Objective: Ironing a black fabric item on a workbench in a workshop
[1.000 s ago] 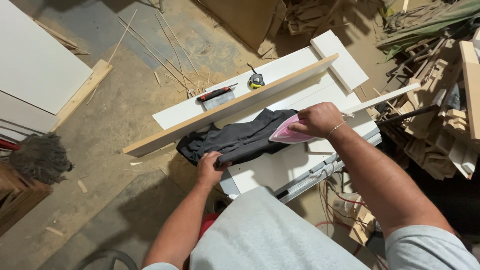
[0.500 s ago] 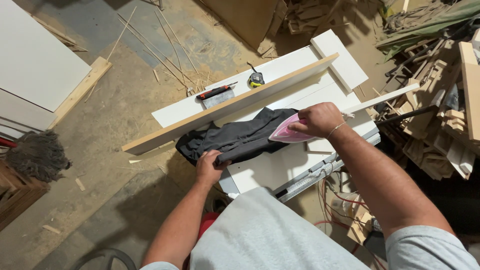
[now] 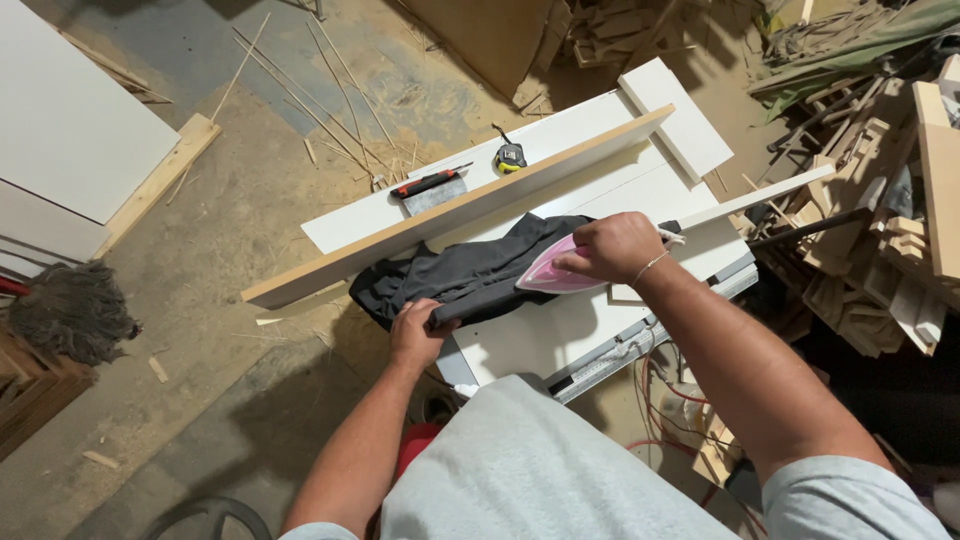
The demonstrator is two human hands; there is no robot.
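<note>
Pressing a pink iron over a dark cloth, the right hand has its fingers clenched round the iron's handle, while the left hand pinches the cloth's near edge at about seven o'clock from the iron. The cloth lies near the middle of the white bench, just below a long board standing on edge. To do this well, I judge the left hand should keep the cloth taut and flat, well apart from the iron's nose, and the iron should glide without lingering. Counted: one iron, one cloth, one long board, one tape measure and one red-handled tool at twelve o'clock, one mop at nine o'clock.
</note>
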